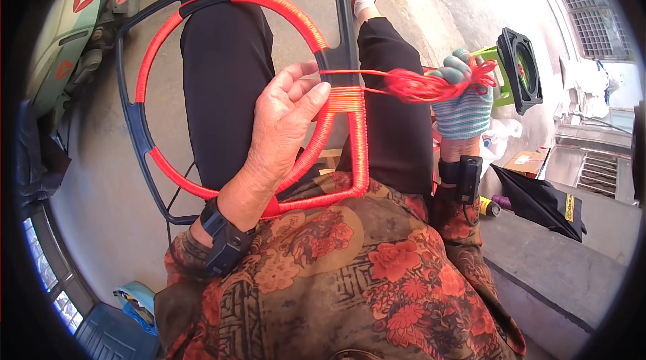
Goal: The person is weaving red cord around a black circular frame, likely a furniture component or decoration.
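A black frame (342, 23) with a round inner ring rests across my lap. Glossy red-orange cord is wound closely round much of the ring and round the near right corner (359, 148); other stretches are bare black. My left hand (286, 114), bare, grips the frame where ring and side bar meet, thumb on the wound cord, fingertips partly hidden. Out to the right, my right hand (463, 114) in a striped knit glove is closed round a looped bundle of red cord (424, 86). Two strands stretch from that bundle to the frame beside my left thumb.
To the right stand a green stool-like object (499, 84) with a black square-rimmed piece (521, 70), a black folded umbrella-like item (542, 202) and a concrete ledge (538, 266). A scooter-like vehicle (70, 23) is at the far left. A blue seat (114, 333) lies at the lower left.
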A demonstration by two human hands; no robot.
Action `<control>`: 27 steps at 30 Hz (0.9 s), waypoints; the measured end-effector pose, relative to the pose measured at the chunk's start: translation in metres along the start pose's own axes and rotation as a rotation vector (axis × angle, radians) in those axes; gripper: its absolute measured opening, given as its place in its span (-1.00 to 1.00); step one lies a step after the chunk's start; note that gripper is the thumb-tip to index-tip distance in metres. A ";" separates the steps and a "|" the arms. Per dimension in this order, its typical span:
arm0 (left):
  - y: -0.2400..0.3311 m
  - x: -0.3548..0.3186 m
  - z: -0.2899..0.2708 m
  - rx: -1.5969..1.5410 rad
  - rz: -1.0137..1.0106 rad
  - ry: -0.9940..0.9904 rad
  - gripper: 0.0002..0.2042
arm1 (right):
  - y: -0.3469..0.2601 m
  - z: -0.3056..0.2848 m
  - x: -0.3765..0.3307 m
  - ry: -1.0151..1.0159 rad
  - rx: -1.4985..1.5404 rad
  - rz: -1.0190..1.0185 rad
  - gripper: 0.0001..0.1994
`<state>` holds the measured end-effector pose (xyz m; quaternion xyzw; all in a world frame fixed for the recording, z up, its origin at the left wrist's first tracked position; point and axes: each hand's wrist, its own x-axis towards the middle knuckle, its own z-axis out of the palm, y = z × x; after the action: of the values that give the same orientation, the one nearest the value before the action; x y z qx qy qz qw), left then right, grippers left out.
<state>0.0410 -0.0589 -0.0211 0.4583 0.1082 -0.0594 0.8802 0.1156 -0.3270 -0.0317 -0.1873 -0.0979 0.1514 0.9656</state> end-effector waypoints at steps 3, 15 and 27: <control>-0.002 0.001 0.002 -0.020 0.036 -0.043 -0.73 | 0.002 0.004 0.004 0.003 0.124 0.079 -0.51; -0.004 0.002 -0.007 0.043 0.002 -0.042 -0.82 | 0.045 0.032 -0.003 0.261 -1.136 0.529 -0.77; 0.002 -0.001 -0.001 0.116 -0.056 -0.030 -0.83 | 0.068 0.098 -0.010 -0.016 -0.693 0.314 -0.73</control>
<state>0.0405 -0.0572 -0.0204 0.5046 0.1041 -0.0969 0.8516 0.0648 -0.2377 0.0299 -0.5144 -0.1207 0.2568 0.8092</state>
